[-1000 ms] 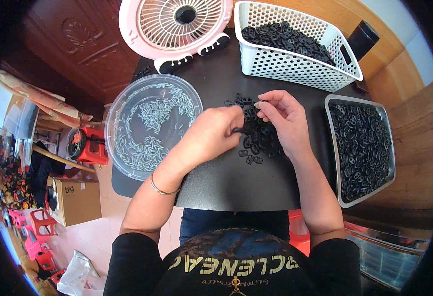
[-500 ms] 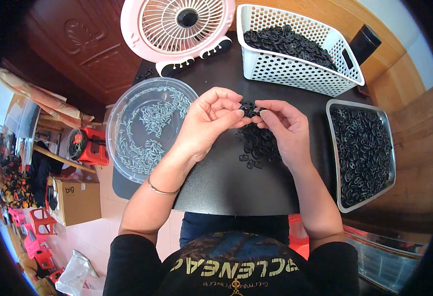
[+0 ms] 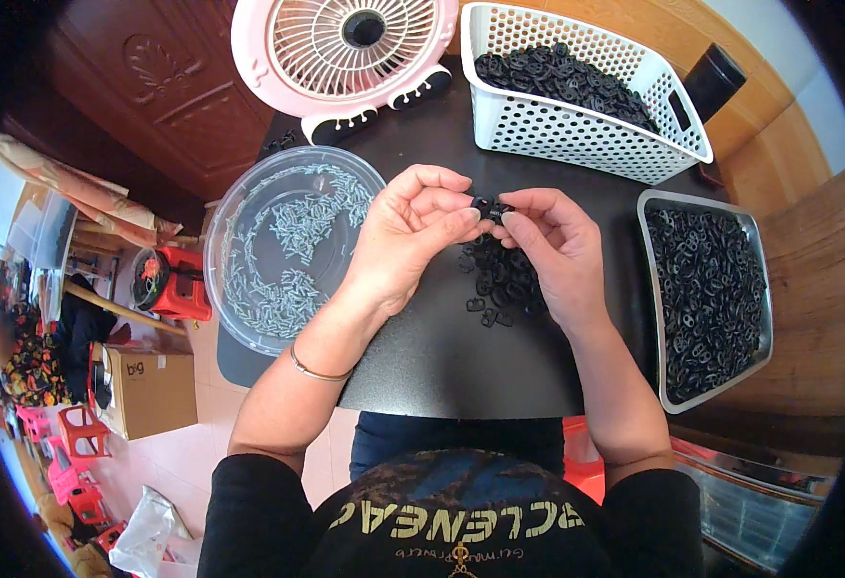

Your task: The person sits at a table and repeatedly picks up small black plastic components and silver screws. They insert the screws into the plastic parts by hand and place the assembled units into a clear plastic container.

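Between the fingertips of both hands is a small black plastic part (image 3: 486,206), raised above the dark table. My left hand (image 3: 420,220) pinches it from the left, thumb against fingers. From the other side my right hand (image 3: 549,234) pinches it too; fingers hide much of the part, so I cannot tell if it is one piece or two joined. Below the hands lies a loose pile of black plastic pieces (image 3: 505,284), partly covered by my right hand. A round clear tub (image 3: 218,289) of short silvery screws or pins (image 3: 302,226) stands beside my left forearm.
A white perforated basket (image 3: 562,144) of black pieces stands at the back right. To the right sits a metal tray (image 3: 650,289) full of similar pieces. A pink fan (image 3: 249,58) stands at the back left. The table's front edge (image 3: 461,409) is near my body.
The black part between my fingertips has turned slightly and sits more hidden in the pinch, with my fingertips a little closer together. The whole view has shifted slightly.
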